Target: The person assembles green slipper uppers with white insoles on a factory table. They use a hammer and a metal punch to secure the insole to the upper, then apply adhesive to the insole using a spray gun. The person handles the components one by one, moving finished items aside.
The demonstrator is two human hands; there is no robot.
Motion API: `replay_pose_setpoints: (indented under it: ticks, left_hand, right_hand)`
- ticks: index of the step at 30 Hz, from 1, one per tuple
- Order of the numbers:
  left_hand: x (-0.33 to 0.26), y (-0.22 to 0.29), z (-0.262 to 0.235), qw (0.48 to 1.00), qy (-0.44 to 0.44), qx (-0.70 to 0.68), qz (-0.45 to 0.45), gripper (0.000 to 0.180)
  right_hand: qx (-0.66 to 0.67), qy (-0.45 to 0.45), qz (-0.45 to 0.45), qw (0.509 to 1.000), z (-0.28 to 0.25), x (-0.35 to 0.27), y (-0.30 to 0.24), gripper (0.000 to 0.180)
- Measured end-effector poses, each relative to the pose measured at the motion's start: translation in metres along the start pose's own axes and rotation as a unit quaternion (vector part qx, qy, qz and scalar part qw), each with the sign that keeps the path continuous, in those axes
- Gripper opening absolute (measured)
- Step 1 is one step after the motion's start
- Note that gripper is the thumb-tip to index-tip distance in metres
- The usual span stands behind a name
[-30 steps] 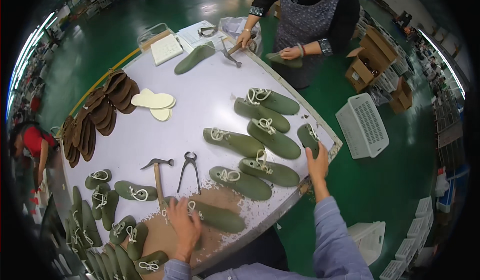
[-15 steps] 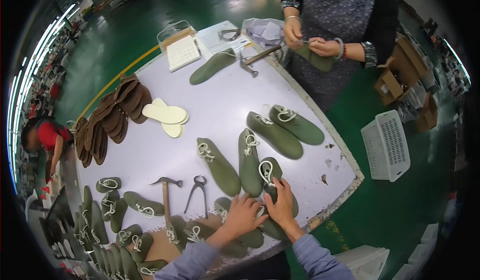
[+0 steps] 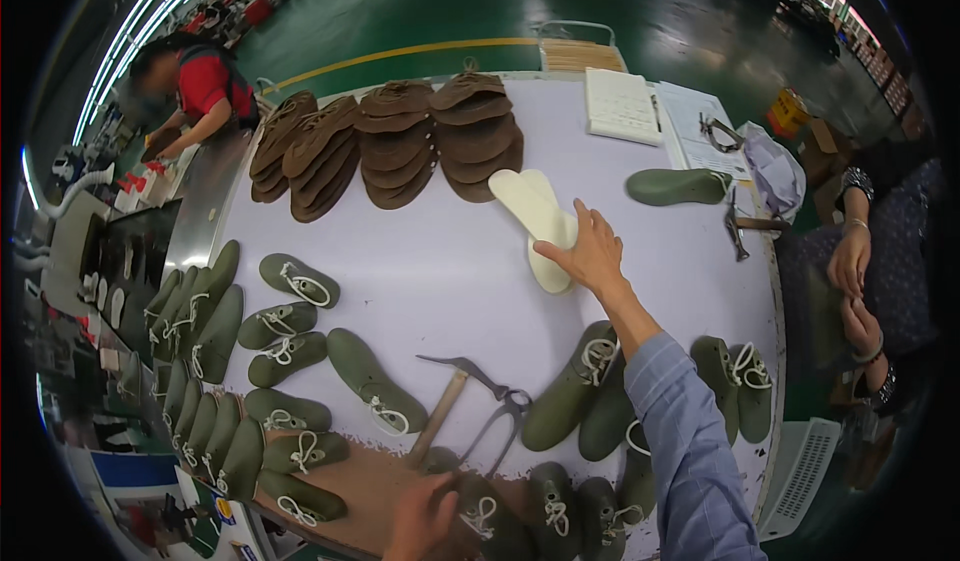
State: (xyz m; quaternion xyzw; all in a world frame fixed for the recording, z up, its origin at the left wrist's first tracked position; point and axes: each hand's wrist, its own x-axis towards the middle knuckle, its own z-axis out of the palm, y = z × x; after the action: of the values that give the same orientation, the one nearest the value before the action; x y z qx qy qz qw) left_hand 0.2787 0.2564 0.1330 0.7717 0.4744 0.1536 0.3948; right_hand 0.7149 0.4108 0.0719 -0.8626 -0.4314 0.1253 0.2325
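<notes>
My right hand [image 3: 590, 253] reaches over the table with fingers spread. Its thumb and fingertips are at the edge of two crossed cream insoles [image 3: 521, 197]; I cannot tell whether they touch. Blurred at the lower edge, my left hand [image 3: 420, 516] has its fingers loosely apart, nothing visible in them. It is nearest the lower end of a hammer [image 3: 440, 413] and a green shoe last [image 3: 485, 511] with white cord. Pincers [image 3: 508, 406] lie against the hammer's head. Beside my right forearm are more green lasts [image 3: 560, 401], partly hidden by the sleeve.
Stacked brown shoe uppers [image 3: 395, 151] line the far edge. Several green lasts [image 3: 215, 336] crowd the left side. Far right hold a notebook [image 3: 620, 106], a lone last [image 3: 672, 187] and a second hammer [image 3: 738, 226]. A co-worker's hands [image 3: 853, 281] are beyond the right edge.
My view has turned left. My right hand has left the green lasts at the near edge and stretched forward to the insoles. My left hand has moved down and left, away from those lasts.
</notes>
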Motion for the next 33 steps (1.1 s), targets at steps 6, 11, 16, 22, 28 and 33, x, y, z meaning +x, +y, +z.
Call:
replay_pose_setpoints:
  ticks: [6,11,16,22,28,33]
  left_hand:
    - [0.005,-0.015,0.003,0.992,0.006,-0.108,-0.062,0.032]
    - [0.059,0.031,-0.014,0.990,-0.036,-0.125,0.045,0.034]
    - [0.043,0.025,-0.015,0.950,0.000,-0.311,-0.001,0.042]
    - [0.023,0.005,-0.045,0.679,-0.153,-0.687,-0.208,0.094]
    - [-0.040,0.021,-0.061,0.648,-0.235,-0.702,-0.180,0.103]
    - [-0.082,-0.025,-0.074,0.673,-0.137,-0.704,-0.181,0.090]
  right_hand:
    - [-0.163,-0.083,-0.007,0.983,0.071,-0.015,-0.039,0.094]
    - [-0.159,-0.076,-0.080,0.981,0.066,-0.043,-0.015,0.089]
    - [0.141,-0.107,0.013,0.984,0.007,-0.048,-0.002,0.074]
    - [0.190,-0.184,-0.426,0.866,-0.094,-0.210,-0.110,0.070]
    - [0.028,-0.085,-0.582,0.808,-0.094,-0.287,-0.154,0.073]
    - [0.044,-0.039,-0.328,0.943,-0.026,-0.182,-0.116,0.064]
